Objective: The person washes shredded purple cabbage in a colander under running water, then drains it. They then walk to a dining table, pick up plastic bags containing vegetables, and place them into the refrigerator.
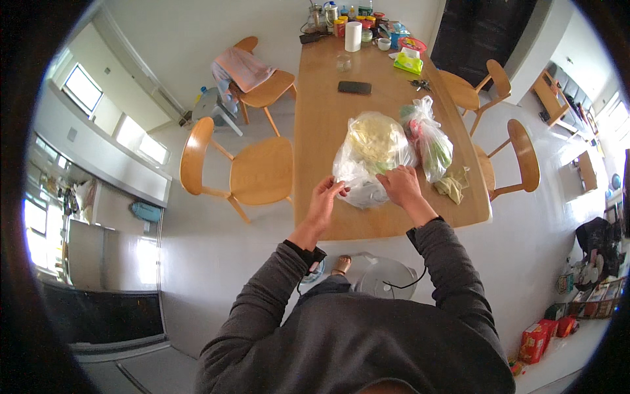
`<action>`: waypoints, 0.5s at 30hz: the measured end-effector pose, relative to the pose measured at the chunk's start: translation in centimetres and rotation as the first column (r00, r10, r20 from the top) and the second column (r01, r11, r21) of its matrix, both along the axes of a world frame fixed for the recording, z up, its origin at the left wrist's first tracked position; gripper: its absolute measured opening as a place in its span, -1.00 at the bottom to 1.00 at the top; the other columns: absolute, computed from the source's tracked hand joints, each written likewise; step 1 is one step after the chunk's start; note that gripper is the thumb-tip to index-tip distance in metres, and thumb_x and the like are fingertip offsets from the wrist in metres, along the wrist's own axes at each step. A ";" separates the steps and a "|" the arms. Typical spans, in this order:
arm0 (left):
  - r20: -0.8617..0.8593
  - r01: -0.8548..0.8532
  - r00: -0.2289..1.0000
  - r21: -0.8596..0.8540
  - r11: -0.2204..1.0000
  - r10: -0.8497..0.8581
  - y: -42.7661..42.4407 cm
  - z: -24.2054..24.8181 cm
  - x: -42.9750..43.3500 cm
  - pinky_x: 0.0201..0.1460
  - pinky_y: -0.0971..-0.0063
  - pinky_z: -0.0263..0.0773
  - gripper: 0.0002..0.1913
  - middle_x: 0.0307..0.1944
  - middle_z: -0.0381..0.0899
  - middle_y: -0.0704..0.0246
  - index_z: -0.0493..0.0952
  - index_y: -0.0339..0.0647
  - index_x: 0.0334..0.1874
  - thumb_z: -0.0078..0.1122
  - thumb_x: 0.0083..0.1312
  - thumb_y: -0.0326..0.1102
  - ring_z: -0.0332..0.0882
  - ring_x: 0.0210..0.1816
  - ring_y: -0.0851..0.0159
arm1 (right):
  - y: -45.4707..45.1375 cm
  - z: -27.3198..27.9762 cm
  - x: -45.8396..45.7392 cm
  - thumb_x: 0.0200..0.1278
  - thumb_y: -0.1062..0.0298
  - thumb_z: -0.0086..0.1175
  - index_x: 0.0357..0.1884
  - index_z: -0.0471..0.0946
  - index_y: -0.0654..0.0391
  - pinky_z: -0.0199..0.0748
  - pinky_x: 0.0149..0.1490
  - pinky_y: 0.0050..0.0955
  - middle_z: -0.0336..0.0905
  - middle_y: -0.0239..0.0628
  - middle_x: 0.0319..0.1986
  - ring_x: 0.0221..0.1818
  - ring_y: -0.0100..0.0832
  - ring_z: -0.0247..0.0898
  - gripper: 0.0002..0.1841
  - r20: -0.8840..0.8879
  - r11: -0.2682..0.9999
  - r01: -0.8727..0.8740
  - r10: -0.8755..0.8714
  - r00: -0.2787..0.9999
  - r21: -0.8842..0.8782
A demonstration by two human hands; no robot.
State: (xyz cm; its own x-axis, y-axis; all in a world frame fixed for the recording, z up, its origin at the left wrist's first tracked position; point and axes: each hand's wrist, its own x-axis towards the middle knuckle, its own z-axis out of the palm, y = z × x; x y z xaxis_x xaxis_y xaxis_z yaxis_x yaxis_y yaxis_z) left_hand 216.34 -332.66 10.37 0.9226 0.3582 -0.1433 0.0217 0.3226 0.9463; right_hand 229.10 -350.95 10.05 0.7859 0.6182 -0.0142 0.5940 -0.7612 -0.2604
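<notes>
A large pale-yellow cauliflower (376, 137) lies in a clear plastic bag (362, 189) on the table in front of me. My left hand (322, 202) pinches the near left edge of the bag between thumb and fingers. On the bag's near right side, the bent fingers of my right hand (402, 186) grip the plastic, close to some green at the cauliflower's base. A second clear bag (433, 143), knotted and showing green vegetables and red print, leans close by on the right. Beside it is a crumpled yellowish piece of film or cloth (452, 185).
The wooden table (320, 133) holds a black phone (355, 87), keys (420, 84), a glass (343, 62), a tissue pack (408, 63) and a white paper roll (353, 37). Jars crowd its far end. Wooden chairs (261, 170) flank both sides; a grey stool (386, 278) stands below the near edge.
</notes>
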 end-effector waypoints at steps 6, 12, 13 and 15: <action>0.033 0.116 0.993 0.044 0.992 -0.117 -2.0 0.1 -2.3 -0.03 0.48 0.31 -0.79 -0.55 0.48 0.42 0.52 -0.21 -0.43 0.10 0.33 -0.26 0.50 -0.29 0.42 | -4.4 0.6 -2.5 0.34 -0.10 -0.19 -0.57 0.60 0.26 0.31 0.06 -0.12 0.57 0.02 -0.57 -0.32 0.03 0.50 -0.39 -0.008 1.000 0.000 0.000 1.000 0.023; -0.156 0.170 0.975 0.066 0.983 -0.158 -0.1 -1.0 -2.7 -0.26 0.46 0.48 -0.67 -0.55 0.45 0.38 0.48 -0.26 -0.48 0.04 0.39 -0.17 0.44 -0.56 0.41 | -2.1 1.4 -3.7 0.24 -0.02 0.03 -0.18 0.56 0.20 0.48 -0.08 -0.09 0.58 -0.01 -0.28 -0.22 0.03 0.53 -0.57 -0.090 0.994 -0.001 -0.009 0.996 -0.114; -0.175 0.162 0.973 0.049 0.986 -0.151 0.4 -1.2 -2.3 -0.30 0.48 0.49 -0.66 -0.56 0.45 0.37 0.47 -0.27 -0.48 0.03 0.40 -0.16 0.43 -0.59 0.41 | -1.4 1.5 -3.4 0.22 0.01 0.06 -0.09 0.53 0.19 0.49 -0.10 -0.07 0.56 -0.02 -0.22 -0.23 0.04 0.53 -0.57 -0.052 0.993 -0.013 0.007 0.999 -0.116; -0.167 0.097 0.982 0.020 0.995 -0.093 1.7 -1.6 -1.6 -0.34 0.47 0.50 -0.72 -0.55 0.45 0.37 0.45 -0.30 -0.37 0.05 0.38 -0.20 0.45 -0.59 0.38 | 0.6 1.6 -2.4 0.17 0.09 0.15 0.10 0.36 0.13 0.43 0.01 -0.09 0.46 -0.02 -0.06 -0.08 0.05 0.49 -0.49 -0.109 0.985 0.052 -0.070 0.992 -0.167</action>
